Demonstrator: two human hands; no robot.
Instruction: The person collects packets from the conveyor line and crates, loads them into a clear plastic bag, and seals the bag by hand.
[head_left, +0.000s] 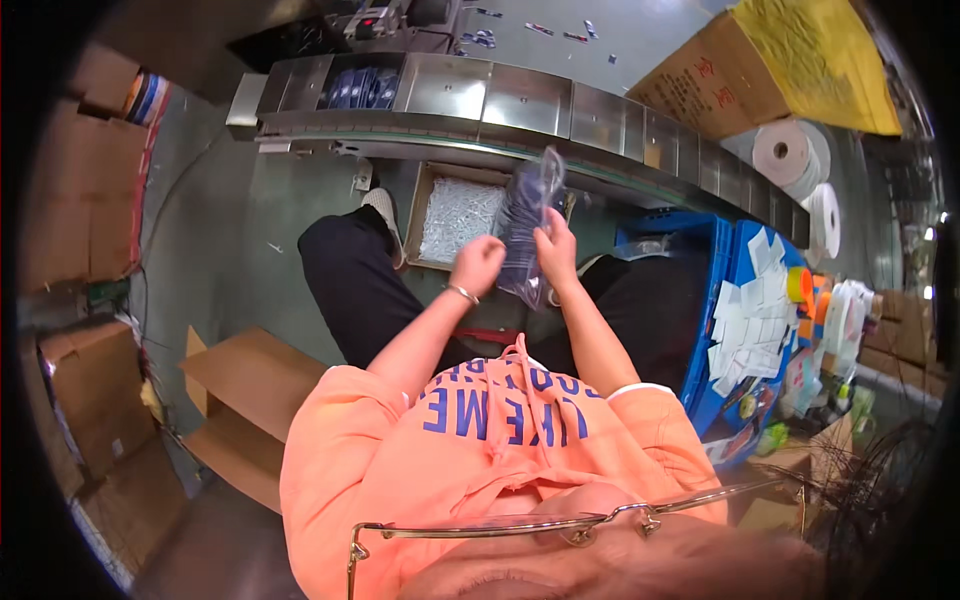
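In front of my lap, a clear plastic bag of dark blue packets [520,240] stands tilted between my hands. My right hand [556,250] is closed round its right side, thumb toward the packets. My left hand [478,266], with a bracelet at the wrist, is curled closed against the bag's left edge; whatever its fingertips pinch is too small to make out. Just beyond my left hand, on the floor between my feet, a shallow cardboard box [412,225] holds a heap of small whitish, shiny pieces.
A metal conveyor [528,98] with compartments crosses ahead; dark blue packets [362,88] fill one at the left. Blue crates [722,262] with white slips [752,318] stand at my right. An open carton [250,385] sits at my left. White rolls [785,152] and a large carton [705,85] lie far right.
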